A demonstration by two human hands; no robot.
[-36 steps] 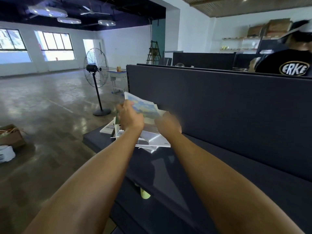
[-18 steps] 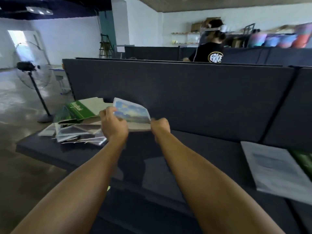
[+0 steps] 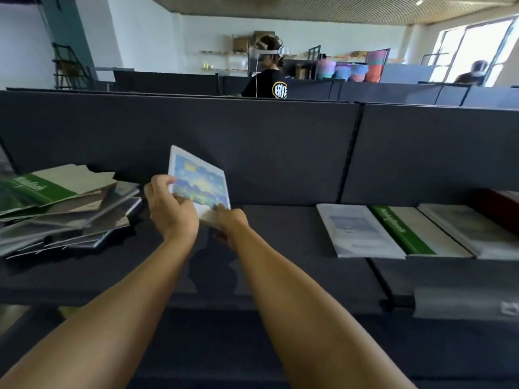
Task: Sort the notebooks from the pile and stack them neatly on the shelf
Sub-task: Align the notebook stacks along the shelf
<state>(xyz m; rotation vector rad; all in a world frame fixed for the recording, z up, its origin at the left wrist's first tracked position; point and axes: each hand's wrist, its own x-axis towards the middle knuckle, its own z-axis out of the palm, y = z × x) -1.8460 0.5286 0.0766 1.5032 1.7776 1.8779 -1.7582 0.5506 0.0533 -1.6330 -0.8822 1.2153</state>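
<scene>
On the dark shelf (image 3: pixel 280 234) the view has turned from the pile (image 3: pixel 64 209) toward the sorted notebooks (image 3: pixel 362 231), and the left hand (image 3: pixel 171 209) and right hand (image 3: pixel 233 223) both pinch the painted-cover notebook (image 3: pixel 199 183) between them, ready to place it

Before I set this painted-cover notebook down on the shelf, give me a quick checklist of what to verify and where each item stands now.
1. Both hands on the notebook: ok; the left hand holds its left edge, the right hand its lower corner.
2. Notebook clear of the pile: ok; it is lifted and tilted, to the right of the pile.
3. Bare shelf space to land on: ok, between the pile and the row of sorted notebooks.
4. Matching cover in the sorted row: cannot tell; those covers are blurred.
5. Pile stable: not ok; it lies fanned and uneven.
</scene>
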